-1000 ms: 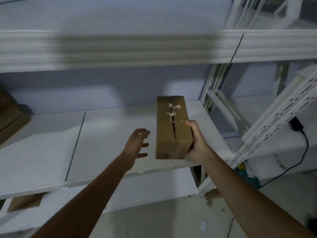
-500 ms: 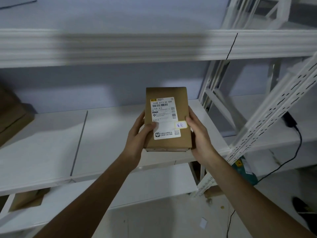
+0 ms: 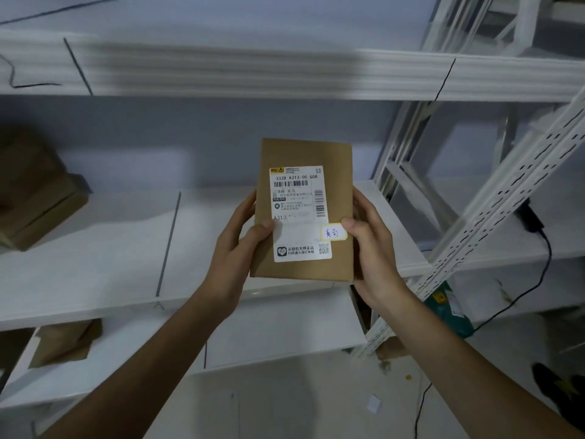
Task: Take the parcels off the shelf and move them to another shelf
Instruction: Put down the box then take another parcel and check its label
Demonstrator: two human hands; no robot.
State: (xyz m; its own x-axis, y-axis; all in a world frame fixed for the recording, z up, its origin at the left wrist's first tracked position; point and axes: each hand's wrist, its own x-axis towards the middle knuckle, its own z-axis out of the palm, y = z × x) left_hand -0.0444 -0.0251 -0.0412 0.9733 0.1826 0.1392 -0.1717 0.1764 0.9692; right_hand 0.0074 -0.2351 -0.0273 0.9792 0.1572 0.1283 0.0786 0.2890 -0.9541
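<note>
A small brown cardboard parcel (image 3: 304,153) with a white shipping label is held upright in front of the white middle shelf (image 3: 95,264), its label facing me. My left hand (image 3: 235,248) grips its left edge, thumb on the label. My right hand (image 3: 373,248) grips its right edge, thumb by a small yellow-rimmed sticker. The parcel is in the air, above the shelf's front right part.
A stack of brown parcels (image 3: 34,191) lies at the left end of the middle shelf. Another brown parcel (image 3: 63,343) rests on the lower shelf at left. A slotted white upright (image 3: 493,210) leans at right, with a black cable (image 3: 538,270) behind it.
One second ago only my right hand held the parcel, its taped seam facing me. It has been turned label side up, and my left hand has taken hold of its left edge.
</note>
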